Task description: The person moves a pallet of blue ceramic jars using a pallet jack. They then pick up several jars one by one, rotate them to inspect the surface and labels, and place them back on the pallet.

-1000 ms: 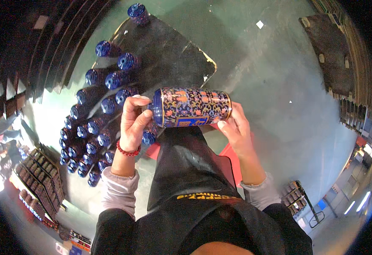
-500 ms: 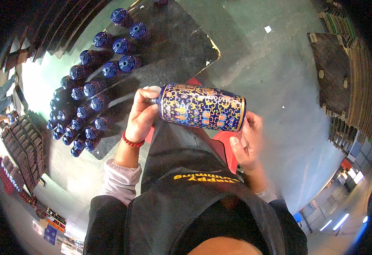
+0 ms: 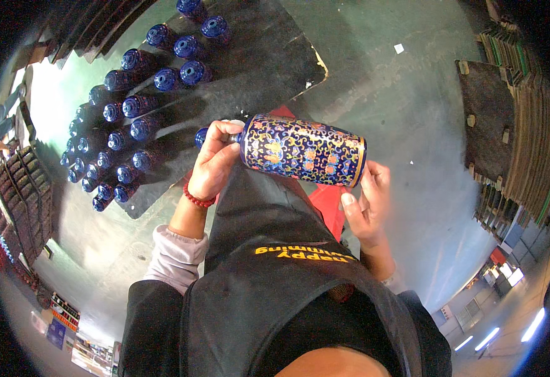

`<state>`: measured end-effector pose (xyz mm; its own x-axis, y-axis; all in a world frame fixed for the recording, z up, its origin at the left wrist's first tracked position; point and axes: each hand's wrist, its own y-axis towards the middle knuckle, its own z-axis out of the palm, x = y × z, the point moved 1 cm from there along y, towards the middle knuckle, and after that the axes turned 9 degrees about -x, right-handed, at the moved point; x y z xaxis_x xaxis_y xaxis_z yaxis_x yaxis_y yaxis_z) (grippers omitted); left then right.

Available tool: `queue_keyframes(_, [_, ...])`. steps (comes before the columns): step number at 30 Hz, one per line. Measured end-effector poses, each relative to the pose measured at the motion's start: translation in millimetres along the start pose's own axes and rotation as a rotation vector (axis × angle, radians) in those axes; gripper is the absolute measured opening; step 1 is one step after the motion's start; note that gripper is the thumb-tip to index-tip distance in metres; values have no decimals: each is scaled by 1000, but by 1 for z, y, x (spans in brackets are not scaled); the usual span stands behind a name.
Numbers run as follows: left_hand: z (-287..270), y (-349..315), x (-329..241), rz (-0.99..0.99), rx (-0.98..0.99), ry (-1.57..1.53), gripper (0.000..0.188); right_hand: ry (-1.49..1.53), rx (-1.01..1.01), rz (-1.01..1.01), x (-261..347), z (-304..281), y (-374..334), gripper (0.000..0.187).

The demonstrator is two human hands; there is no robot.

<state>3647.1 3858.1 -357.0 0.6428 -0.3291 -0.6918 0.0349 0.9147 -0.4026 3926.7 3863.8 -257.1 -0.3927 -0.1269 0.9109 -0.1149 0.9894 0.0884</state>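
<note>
A dark blue vase (image 3: 303,151) with a dense yellow, orange and pale blue floral pattern lies sideways across the front of me, its base to the right and slightly lower. My left hand (image 3: 213,166), with a red bead bracelet, is closed around its narrow neck. Something white shows at those fingers. Just left of them is a blue rounded piece (image 3: 201,137); I cannot tell whether it is the vase's mouth. My right hand (image 3: 370,204) supports the base end, fingers against the bottom rim and thumb below it.
Several similar blue vases (image 3: 140,105) stand at the left on a dark board (image 3: 256,69). A red object (image 3: 328,210) shows beneath the held vase. Stacked brown boards (image 3: 532,138) line the right side, and a rack (image 3: 27,201) stands far left.
The held vase has shifted slightly right and up, its base end tilting lower. Both hands keep their hold. The standing vases appear further left and a little lower or higher as the view shifts.
</note>
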Motion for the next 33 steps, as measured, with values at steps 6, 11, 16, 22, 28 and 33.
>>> queue_keyframes(6, [7, -12, 3, -40, -23, -91, 28, -33, 86, 84, 9, -10, -3, 59])
queue_keyframes(11, [5, -21, 7, -84, -73, -90, 27, -74, 94, 29, 11, -7, -1, 58])
queue_keyframes(16, [-8, -23, 1, -128, -102, 79, 27, -117, 139, 21, 6, -6, 1, 50])
queue_keyframes(22, [2, -15, -11, 199, -281, 854, 23, 417, 166, 620, -3, 5, -6, 49])
queue_keyframes(28, [1, -5, -14, 139, -162, 497, 21, 716, 192, 940, 4, 11, -9, 45])
queue_keyframes(33, [-16, 0, -1, 41, -123, 376, 21, 621, 211, 930, 20, 13, -16, 49])
